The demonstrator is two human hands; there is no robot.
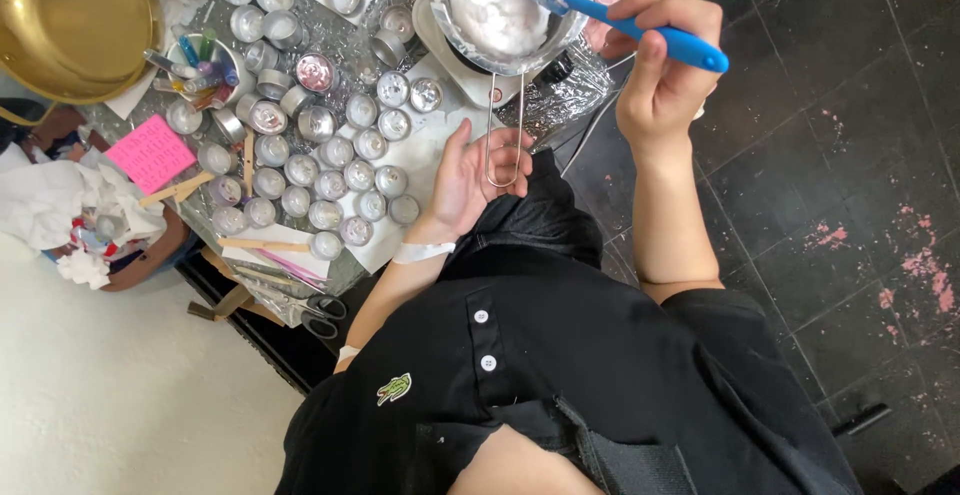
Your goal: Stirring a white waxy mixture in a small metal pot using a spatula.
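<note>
My right hand (660, 70) is shut on the handle of a blue spatula (620, 23); its blade rests in white, waxy stuff inside a metal pot (500, 5). The pot sits on a white base at the table's edge. My left hand (470, 177) holds the pot's long wire handle (505, 135), fingers curled round its loop. Just left of that hand lie several small round metal cups (330, 170) in rows on white paper.
A brass bowl (70, 20) stands at the top left. A white dish of coloured pens (200, 70), a pink card (152, 153), crumpled paper, wooden sticks and scissors (315, 313) crowd the table. Dark floor tiles with pink spatter (925, 270) lie to the right.
</note>
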